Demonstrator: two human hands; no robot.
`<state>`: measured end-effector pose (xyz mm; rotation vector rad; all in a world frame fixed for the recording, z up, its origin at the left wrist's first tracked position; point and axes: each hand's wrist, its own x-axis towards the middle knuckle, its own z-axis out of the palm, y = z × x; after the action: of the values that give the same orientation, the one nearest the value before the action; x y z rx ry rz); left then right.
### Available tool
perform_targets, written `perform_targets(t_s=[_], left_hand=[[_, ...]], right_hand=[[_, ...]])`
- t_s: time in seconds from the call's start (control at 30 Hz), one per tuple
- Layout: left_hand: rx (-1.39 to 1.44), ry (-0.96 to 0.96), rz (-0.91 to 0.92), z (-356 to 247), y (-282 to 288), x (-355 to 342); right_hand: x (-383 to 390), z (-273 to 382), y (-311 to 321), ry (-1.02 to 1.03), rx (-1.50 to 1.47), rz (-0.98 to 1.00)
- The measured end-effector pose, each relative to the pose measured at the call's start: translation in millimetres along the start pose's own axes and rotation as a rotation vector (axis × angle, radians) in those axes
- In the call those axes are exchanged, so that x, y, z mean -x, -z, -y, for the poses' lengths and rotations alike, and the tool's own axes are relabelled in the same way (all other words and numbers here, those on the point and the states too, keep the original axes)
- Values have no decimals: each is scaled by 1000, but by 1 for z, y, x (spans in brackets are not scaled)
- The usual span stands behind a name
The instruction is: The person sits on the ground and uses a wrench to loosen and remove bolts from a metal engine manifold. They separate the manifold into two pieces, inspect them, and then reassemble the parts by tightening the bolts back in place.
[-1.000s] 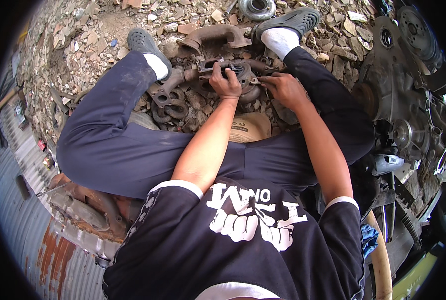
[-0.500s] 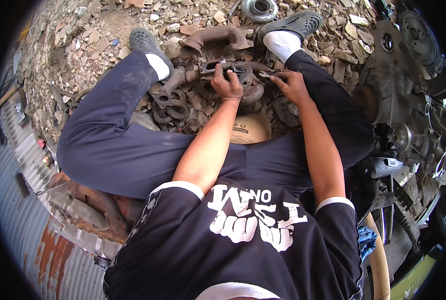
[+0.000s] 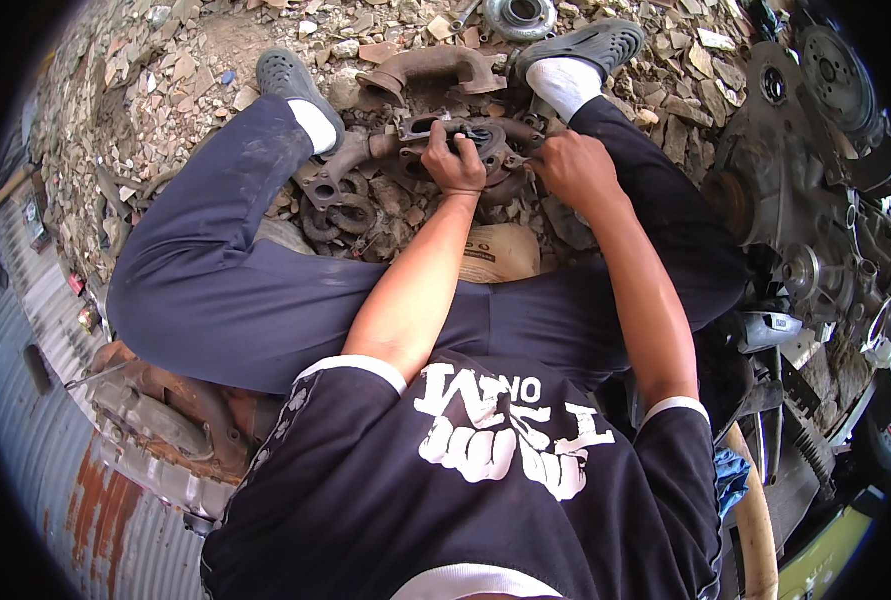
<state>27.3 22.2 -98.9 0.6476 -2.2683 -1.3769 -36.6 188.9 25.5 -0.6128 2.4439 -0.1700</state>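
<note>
Head view: hooked left hand part-closed over the rusty metal assembly directly beneath, seemingly for steadiness; bunched right hand at its right edge, perhaps for finer control, contents impossible to tell. Had curved pipe just beyond the grip, clear of both.
</note>
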Motion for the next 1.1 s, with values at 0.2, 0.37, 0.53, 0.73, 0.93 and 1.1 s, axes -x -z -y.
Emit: perform_targets(t_s=[0.2,0.37,0.53,0.73,0.93,1.1], left_hand=[[47,37,53,-4,4,-1],[3,16,35,0,0,-1],[53,22,22,-11,3,-2],[9,15,3,-4,0,0],[26,10,15,-4,0,0],[17,2,28,-6,3,-1]], right_hand=[[-8,-10,1,62,-20,6],[-10,14,0,-10,1,13],[5,42,-16,-226,-39,-43],[1,-35,-51,-74,-583,22],[9,-22,-91,-571,-530,-168],[13,-34,-45,-271,-514,-112]])
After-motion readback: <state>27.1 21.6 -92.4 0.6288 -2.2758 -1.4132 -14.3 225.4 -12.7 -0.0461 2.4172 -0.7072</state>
